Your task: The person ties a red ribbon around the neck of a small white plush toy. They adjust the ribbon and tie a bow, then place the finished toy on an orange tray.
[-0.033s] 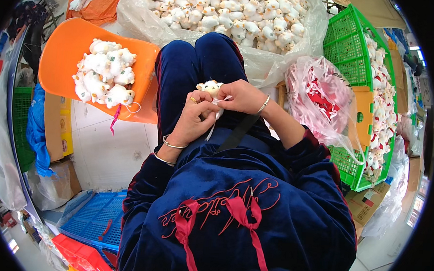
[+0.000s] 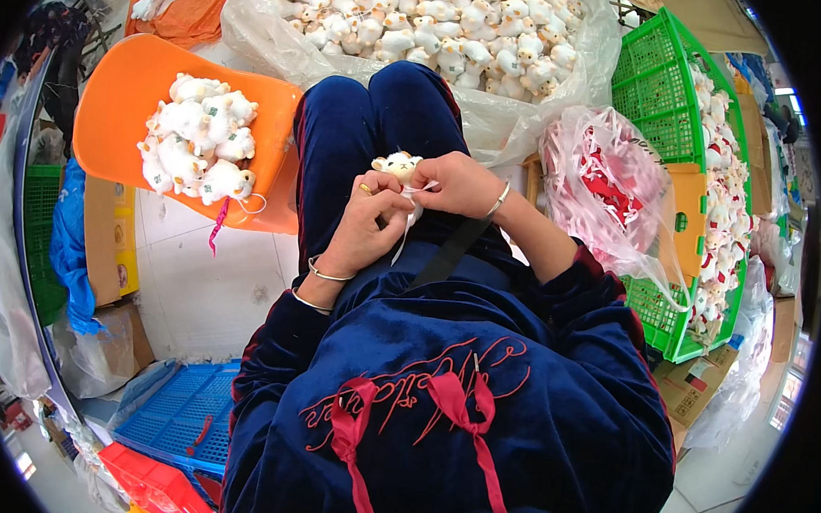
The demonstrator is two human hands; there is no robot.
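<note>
Held toy (image 2: 397,166): small white plush animal, upright between both hands above the lap (image 2: 337,150); head and ears show above the fingers, body largely hidden.
Ribbon (image 2: 400,247): narrow, white, at the toy's neck; one tail hangs below the left hand.
Left hand (image 2: 361,231): at the toy's lower left, fingers bent inward, thumb and forefinger close together beside the ribbon; tips partly hidden, so cannot tell whether they grip toy or ribbon. Ring on one finger, bangles at the wrist.
Right hand (image 2: 465,185): fingers drawn together, thumb and forefinger pinching the ribbon just under the toy's head; bangle at the wrist.
Orange chair (image 2: 111,115): to the left of the legs; carries a heap of white plush toys (image 2: 198,139). Pink strip (image 2: 217,228) hangs off its near edge.
Plastic sheeting (image 2: 496,126): beyond the knees, around a large pile of similar toys (image 2: 432,30).
Clear bag (image 2: 564,153): right of the hands, pale strips and red pieces inside.
Green crate (image 2: 656,84): far right, filled with white-and-red items (image 2: 721,208).
Blue crate (image 2: 180,407): lower left, beside a red crate (image 2: 152,484).
</note>
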